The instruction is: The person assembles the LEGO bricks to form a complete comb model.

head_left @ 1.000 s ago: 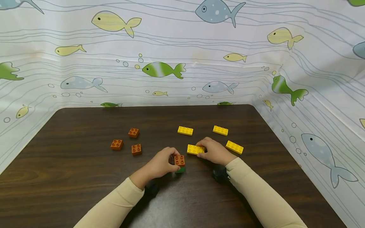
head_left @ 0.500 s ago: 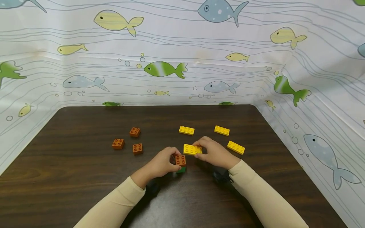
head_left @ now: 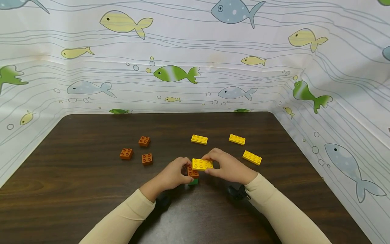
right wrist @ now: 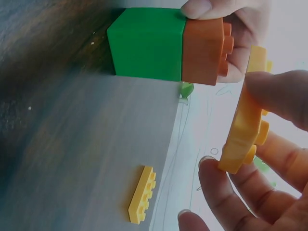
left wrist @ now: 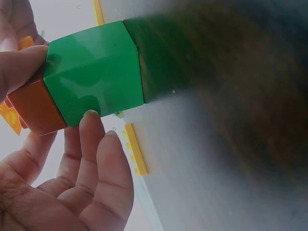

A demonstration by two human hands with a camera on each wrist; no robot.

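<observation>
My left hand [head_left: 175, 174] grips a small stack on the table: an orange-brown brick [right wrist: 202, 50] sitting on a taller green block [right wrist: 147, 45]. In the left wrist view the thumb and fingers lie on opposite sides of the stack. With my right hand [head_left: 228, 165] I pinch a flat yellow brick [head_left: 201, 164] of two by four studs by its right end. Its left end overlaps the orange-brown brick's studs in the head view. The right wrist view shows a gap between the yellow brick, studs outward and slightly tilted, and those studs.
Three loose orange-brown bricks [head_left: 126, 154] lie to the left on the dark wooden table [head_left: 76, 189]. Three more yellow bricks [head_left: 252, 158] lie behind and right of my right hand. A fish-patterned curtain [head_left: 182, 44] borders the table's back and sides.
My right hand has lifted the yellow brick off the table and carried it left, over the stack. My left hand has stayed on the stack.
</observation>
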